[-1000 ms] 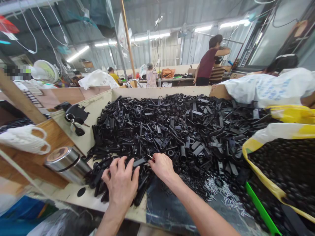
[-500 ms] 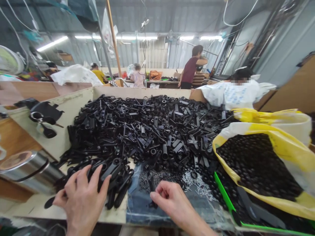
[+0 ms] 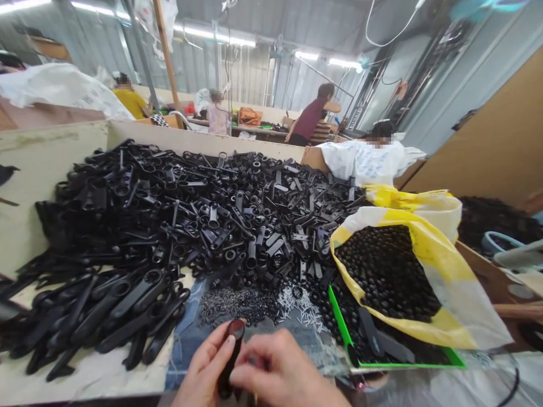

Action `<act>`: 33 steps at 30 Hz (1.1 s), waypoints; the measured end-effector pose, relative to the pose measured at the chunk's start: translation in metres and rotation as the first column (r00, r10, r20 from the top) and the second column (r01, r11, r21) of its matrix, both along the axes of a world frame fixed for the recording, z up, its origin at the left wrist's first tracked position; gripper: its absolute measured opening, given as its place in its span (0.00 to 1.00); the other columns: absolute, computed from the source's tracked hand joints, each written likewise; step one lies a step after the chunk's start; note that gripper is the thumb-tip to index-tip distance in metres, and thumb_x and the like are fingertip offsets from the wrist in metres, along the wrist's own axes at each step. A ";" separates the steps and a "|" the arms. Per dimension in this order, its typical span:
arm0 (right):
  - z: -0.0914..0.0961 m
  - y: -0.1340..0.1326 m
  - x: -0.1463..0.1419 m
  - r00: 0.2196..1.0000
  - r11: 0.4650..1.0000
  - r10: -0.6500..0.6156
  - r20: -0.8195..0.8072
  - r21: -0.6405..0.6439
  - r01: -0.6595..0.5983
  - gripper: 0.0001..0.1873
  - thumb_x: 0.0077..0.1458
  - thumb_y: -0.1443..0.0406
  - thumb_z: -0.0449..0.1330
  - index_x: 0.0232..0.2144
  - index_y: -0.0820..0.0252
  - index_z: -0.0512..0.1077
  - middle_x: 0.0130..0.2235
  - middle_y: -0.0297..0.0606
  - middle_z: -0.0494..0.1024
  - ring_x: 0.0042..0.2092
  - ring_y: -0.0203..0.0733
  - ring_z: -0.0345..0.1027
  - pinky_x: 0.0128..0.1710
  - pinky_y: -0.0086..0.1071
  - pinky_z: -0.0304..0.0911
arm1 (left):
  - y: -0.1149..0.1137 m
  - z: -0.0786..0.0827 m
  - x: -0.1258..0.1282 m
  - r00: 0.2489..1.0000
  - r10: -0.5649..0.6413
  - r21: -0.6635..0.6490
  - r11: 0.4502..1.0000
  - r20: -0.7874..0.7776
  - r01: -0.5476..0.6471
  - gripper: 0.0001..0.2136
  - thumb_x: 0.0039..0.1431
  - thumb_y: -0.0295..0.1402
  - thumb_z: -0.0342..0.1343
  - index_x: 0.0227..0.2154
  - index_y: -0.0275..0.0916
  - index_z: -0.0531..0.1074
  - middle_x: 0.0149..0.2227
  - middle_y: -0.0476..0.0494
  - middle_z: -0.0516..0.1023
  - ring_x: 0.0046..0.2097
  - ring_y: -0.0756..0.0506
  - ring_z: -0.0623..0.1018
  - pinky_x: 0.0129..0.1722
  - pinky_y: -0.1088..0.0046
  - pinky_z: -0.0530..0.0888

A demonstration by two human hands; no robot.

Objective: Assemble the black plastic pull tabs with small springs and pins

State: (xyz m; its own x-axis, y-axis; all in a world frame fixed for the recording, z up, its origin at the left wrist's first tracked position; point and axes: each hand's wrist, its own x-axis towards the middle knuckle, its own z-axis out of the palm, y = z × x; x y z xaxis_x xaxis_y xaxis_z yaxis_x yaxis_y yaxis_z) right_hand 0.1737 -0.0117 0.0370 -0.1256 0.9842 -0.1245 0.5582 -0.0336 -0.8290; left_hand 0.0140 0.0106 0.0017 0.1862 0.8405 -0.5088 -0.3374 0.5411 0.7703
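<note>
My left hand (image 3: 206, 364) and my right hand (image 3: 282, 370) meet at the bottom edge of the view, pinching a long black plastic pull tab (image 3: 231, 356) between their fingers. Its lower end is partly hidden by my fingers. Just above them, a denim cloth (image 3: 186, 333) carries a heap of small dark metal parts (image 3: 237, 305) and scattered silver pins (image 3: 299, 302). To the left lie several long black pull tabs (image 3: 102, 316), apart from my hands. A large mound of mixed black plastic parts (image 3: 190, 215) fills the bin behind.
A pale wooden bin wall (image 3: 199, 141) runs behind the mound. At right, a yellow-and-white bag of black beads (image 3: 386, 271) sits in a green tray (image 3: 339, 322). A co-worker in a white top (image 3: 369, 161) sits beyond, with other people farther back.
My hands have come together and now pinch a black pull tab. My left hand has left the long tabs at left. The view has swung left and closer.
</note>
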 end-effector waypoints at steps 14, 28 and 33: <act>-0.020 0.067 0.080 0.857 0.934 -0.340 0.387 0.245 0.260 0.08 0.60 0.65 0.63 0.43 0.57 0.77 0.33 0.36 0.82 0.34 0.44 0.76 0.34 0.31 0.61 | 0.009 0.020 -0.016 0.907 -0.087 -0.334 0.912 0.412 0.239 0.19 0.58 0.33 0.69 0.51 0.32 0.80 0.36 0.39 0.84 0.32 0.47 0.81 0.35 0.72 0.79; -0.011 -0.019 0.015 0.939 0.946 -0.076 -0.337 0.272 0.174 0.10 0.64 0.62 0.65 0.46 0.47 0.84 0.34 0.33 0.79 0.31 0.36 0.71 0.30 0.26 0.65 | -0.010 0.007 -0.008 0.934 -0.349 0.099 0.929 -0.077 0.356 0.21 0.51 0.44 0.72 0.43 0.39 0.74 0.34 0.49 0.77 0.25 0.51 0.76 0.19 0.77 0.74; -0.028 -0.025 0.009 0.974 0.915 -0.088 -0.211 0.369 0.163 0.05 0.64 0.66 0.65 0.40 0.53 0.81 0.32 0.31 0.80 0.26 0.35 0.67 0.27 0.26 0.63 | -0.014 0.000 -0.009 0.907 -0.348 0.158 0.907 -0.239 0.390 0.16 0.56 0.42 0.63 0.43 0.38 0.73 0.32 0.48 0.79 0.21 0.54 0.71 0.19 0.79 0.67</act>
